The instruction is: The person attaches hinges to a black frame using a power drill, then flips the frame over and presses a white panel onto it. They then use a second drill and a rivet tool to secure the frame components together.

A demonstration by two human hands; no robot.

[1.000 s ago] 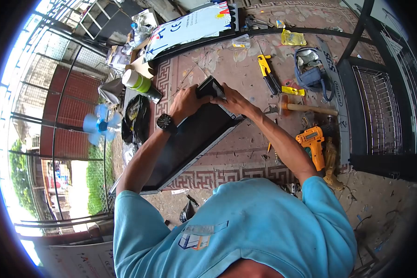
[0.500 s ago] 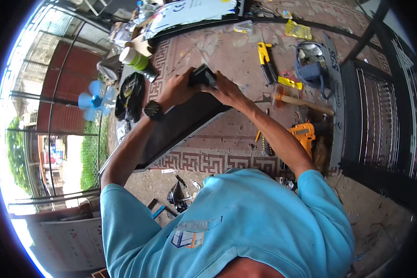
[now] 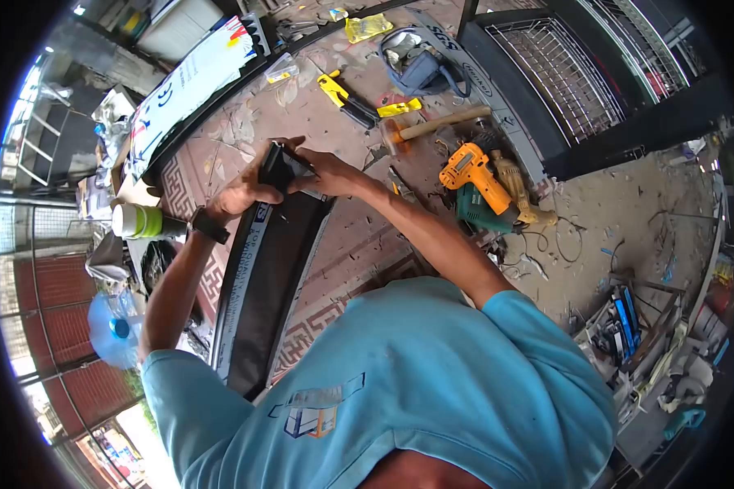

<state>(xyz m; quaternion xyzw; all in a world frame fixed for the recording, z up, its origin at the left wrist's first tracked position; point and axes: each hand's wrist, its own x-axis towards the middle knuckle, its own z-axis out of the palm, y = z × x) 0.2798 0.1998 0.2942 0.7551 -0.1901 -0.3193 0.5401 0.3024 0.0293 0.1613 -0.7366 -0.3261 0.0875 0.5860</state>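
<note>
Both hands are at the far end of a long dark panel [image 3: 271, 277], which has a printed light strip along its left edge. My left hand [image 3: 243, 189], with a watch on the wrist, closes around the left side of a small black boxy piece [image 3: 279, 168]. On the other side, my right hand [image 3: 324, 173] grips the same piece with bent fingers. The piece overlaps the panel's end in this view, and its exact kind does not show.
A yellow-and-black hand tool [image 3: 347, 99], a hammer [image 3: 444, 122] and an orange power drill [image 3: 477, 178] lie to the right. A dark blue bag-like item [image 3: 424, 65] is farther off. Left stand a green-and-white container [image 3: 137, 220] and a blue fan [image 3: 118, 328].
The view has turned, so the bench things appear farther left and the right-hand floor shows. The panel now points more straight away from me, its printed strip visible. Both hands stay on the black piece.
</note>
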